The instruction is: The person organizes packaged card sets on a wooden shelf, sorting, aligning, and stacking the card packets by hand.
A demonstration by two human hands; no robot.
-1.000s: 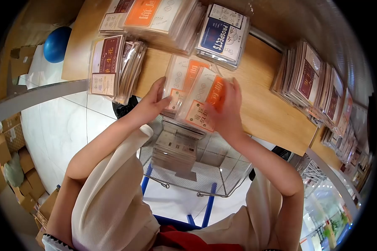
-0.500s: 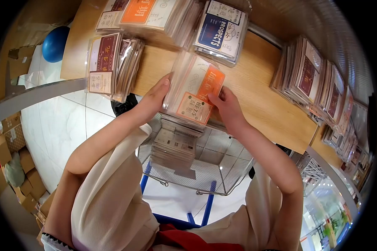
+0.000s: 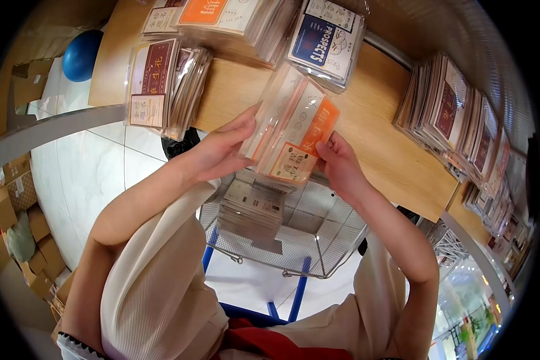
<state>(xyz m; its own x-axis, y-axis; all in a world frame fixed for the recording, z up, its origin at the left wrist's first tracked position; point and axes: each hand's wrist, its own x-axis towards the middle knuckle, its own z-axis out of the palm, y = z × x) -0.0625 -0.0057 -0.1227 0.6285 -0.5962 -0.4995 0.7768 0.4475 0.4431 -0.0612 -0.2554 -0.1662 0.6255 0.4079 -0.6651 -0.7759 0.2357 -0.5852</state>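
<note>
A small stack of orange-and-white printed cards in clear plastic sleeves [image 3: 303,138] is held up between both hands at the table's front edge, above a wire basket. My left hand [image 3: 228,144] is at the stack's left edge, fingers behind and thumb near the lower corner. My right hand [image 3: 340,159] pinches the right edge, its thumb on the front face. At the left the sleeves look slightly spread apart. In the wire mesh basket [image 3: 309,243] below, a pile of sleeved grey-white cards [image 3: 252,201] lies at the left side.
On the wooden table [image 3: 378,129] stand a blue "PROSPECTS" stack [image 3: 325,42], a tall orange-topped stack [image 3: 222,15] and a maroon-and-cream stack [image 3: 153,81]. A leaning row of sleeved packs [image 3: 447,114] lines the right side. Cardboard boxes [image 3: 39,240] and a blue ball [image 3: 81,56] are at the left.
The held stack has shifted a little right and its sleeves are more spread at the left. My left hand has turned, with its thumb now lower; my right hand still pinches the edge.
</note>
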